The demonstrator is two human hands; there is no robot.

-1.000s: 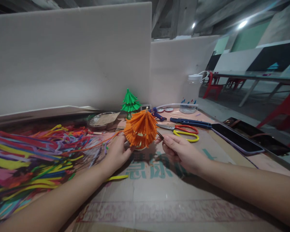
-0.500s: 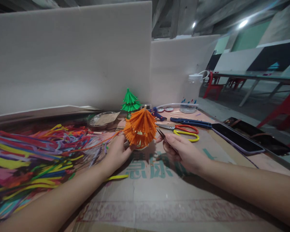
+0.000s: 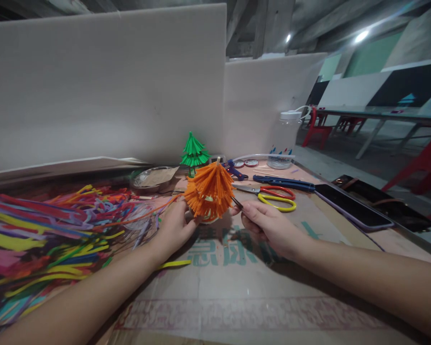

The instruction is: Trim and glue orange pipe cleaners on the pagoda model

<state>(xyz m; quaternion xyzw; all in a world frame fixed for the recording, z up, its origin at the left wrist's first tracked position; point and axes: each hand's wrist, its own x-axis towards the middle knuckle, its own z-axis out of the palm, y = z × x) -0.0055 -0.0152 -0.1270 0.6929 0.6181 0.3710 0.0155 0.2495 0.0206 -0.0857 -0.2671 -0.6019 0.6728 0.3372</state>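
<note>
An orange pipe-cleaner tree (image 3: 209, 191) with a pale stick at its tip is held just above the cardboard. My left hand (image 3: 177, 225) is closed on its lower left side, fingers partly hidden behind it. My right hand (image 3: 264, 219) pinches dark tweezers (image 3: 238, 203), whose tips touch or nearly touch the tree's right edge. An orange pipe cleaner (image 3: 143, 218) trails left from beside my left hand. Behind the orange tree stands a smaller green pipe-cleaner tree (image 3: 192, 152).
Loose colourful pipe cleaners (image 3: 57, 235) heap on the left, near a metal dish (image 3: 154, 177). Scissors (image 3: 278, 196), a blue utility knife (image 3: 283, 182), a glue gun (image 3: 233, 168), a phone (image 3: 354, 206) and a clear bottle (image 3: 283, 139) lie or stand to the right. White boards (image 3: 104, 86) rise behind.
The tweezers have moved slightly, their tips now at the orange tree's right edge. The tree has turned or shifted a little in my left hand.
</note>
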